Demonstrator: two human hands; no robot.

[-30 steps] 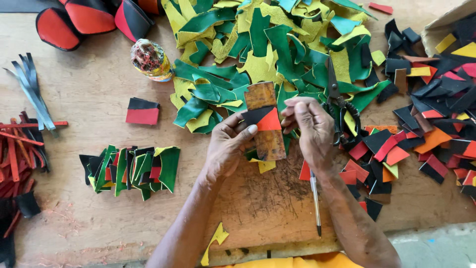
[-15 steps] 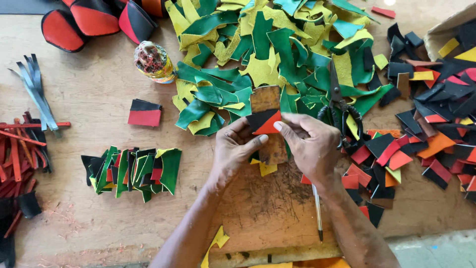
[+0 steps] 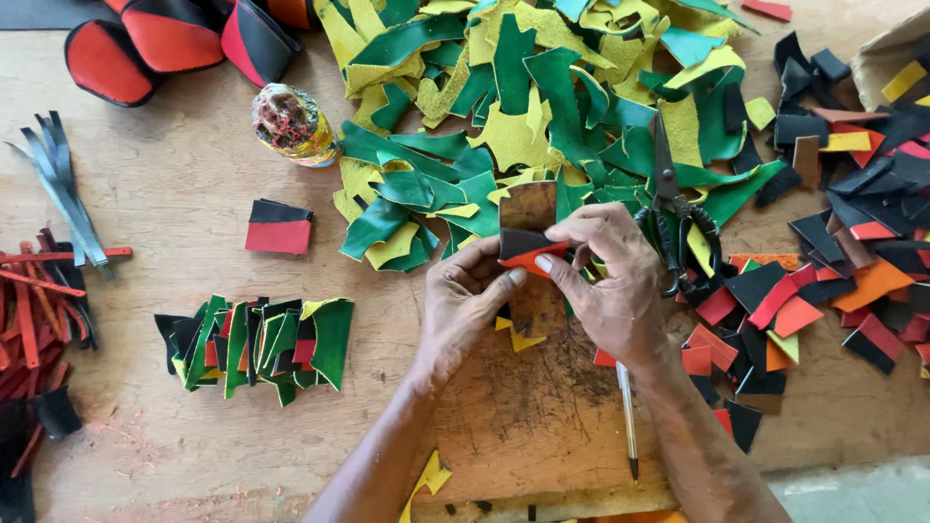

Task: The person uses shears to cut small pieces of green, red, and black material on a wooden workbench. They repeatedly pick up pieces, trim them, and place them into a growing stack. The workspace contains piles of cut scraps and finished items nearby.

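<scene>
Both forearms are bare, with no sleeve, watch or bracelet in sight. The left hand (image 3: 465, 305) and the right hand (image 3: 605, 281) wear no gloves and no rings. Fingernails are short and pale. Knuckles and wrists look creased and sinewy.

A black and orange-red leather piece (image 3: 523, 250) is seen against a brown card (image 3: 529, 205). The scrap heap (image 3: 542, 126) is coloured green and yellow. Black handles are shown on the scissors (image 3: 675, 218). The worktop (image 3: 174, 184) is pale brown.

A paint-smeared glue can (image 3: 294, 124) with yellow label lies beside the green scraps (image 3: 504, 126).
</scene>
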